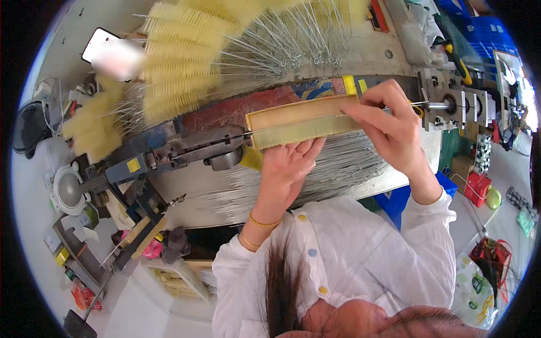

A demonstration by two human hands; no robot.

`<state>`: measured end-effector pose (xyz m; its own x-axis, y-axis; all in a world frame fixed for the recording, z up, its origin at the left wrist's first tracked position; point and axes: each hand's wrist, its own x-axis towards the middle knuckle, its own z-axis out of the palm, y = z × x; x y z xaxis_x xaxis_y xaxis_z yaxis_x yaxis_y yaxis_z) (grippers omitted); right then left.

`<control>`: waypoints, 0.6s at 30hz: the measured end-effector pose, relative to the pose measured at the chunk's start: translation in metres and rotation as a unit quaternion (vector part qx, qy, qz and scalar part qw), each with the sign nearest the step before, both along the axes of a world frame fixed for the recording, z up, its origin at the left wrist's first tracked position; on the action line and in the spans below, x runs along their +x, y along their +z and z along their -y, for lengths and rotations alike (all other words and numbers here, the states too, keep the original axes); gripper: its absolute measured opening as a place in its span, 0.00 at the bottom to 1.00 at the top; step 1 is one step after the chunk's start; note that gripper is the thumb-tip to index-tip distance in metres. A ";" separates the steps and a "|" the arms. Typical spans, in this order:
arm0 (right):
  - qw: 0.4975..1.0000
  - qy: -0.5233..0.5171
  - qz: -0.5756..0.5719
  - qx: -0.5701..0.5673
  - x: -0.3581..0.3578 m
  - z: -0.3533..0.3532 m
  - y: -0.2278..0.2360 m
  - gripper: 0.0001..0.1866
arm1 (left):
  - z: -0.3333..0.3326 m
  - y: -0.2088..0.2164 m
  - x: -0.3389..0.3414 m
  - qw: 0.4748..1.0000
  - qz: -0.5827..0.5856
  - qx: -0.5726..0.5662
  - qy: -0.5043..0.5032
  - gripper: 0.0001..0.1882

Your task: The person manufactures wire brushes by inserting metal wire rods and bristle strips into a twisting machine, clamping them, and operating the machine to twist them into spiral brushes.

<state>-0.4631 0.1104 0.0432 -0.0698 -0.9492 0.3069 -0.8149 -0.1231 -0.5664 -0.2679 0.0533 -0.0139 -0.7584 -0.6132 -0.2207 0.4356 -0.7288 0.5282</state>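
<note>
A long narrow tray [293, 112] filled with a flat row of yellow bristles [304, 132] lies across the workbench between a metal clamp arm [197, 149] and a metal chuck [451, 104]. My left hand [287, 166] rests flat under the bristle row, fingers spread against its lower edge. My right hand [389, 121] pinches the right end of the bristle row at a thin wire [420, 103] running into the chuck.
Finished yellow bottle brushes [180, 62] with wire handles [282, 42] pile at the back. Loose bare wires [338, 169] lie on the bench front. A phone [104, 48] lies at back left, blue crates [479, 28] at right, a fan [67, 188] at left.
</note>
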 end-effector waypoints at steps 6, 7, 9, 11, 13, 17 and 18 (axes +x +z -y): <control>0.996 0.036 -0.055 -0.056 0.024 -0.020 -0.003 0.20 | -0.001 -0.013 0.003 0.997 -0.064 -0.034 -0.008 0.30; 0.992 0.029 -0.079 -0.093 0.021 -0.022 -0.006 0.22 | 0.000 -0.011 0.002 0.997 -0.063 -0.035 -0.005 0.30; 0.994 -0.019 -0.068 -0.082 0.021 -0.051 0.005 0.26 | 0.004 -0.002 -0.004 0.992 -0.076 0.092 0.029 0.27; 0.990 -0.044 -0.086 -0.103 0.023 -0.058 0.009 0.28 | 0.015 -0.003 -0.007 0.994 -0.061 0.083 0.038 0.26; 0.995 -0.036 -0.089 0.032 0.027 -0.067 0.018 0.29 | 0.015 -0.002 -0.008 0.995 -0.040 0.085 0.041 0.26; 0.976 0.006 -0.179 0.127 0.043 -0.060 0.020 0.34 | 0.018 -0.007 -0.013 0.996 0.048 0.014 0.067 0.26; 0.971 0.002 -0.218 0.102 0.047 -0.060 0.013 0.37 | 0.016 -0.007 -0.013 0.996 0.059 0.009 0.065 0.26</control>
<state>-0.4163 0.1703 0.0566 0.0279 -0.9934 0.1116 -0.9823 -0.0479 -0.1809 -0.2814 0.0377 -0.0213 -0.6414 -0.6994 -0.3153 0.4617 -0.6801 0.5694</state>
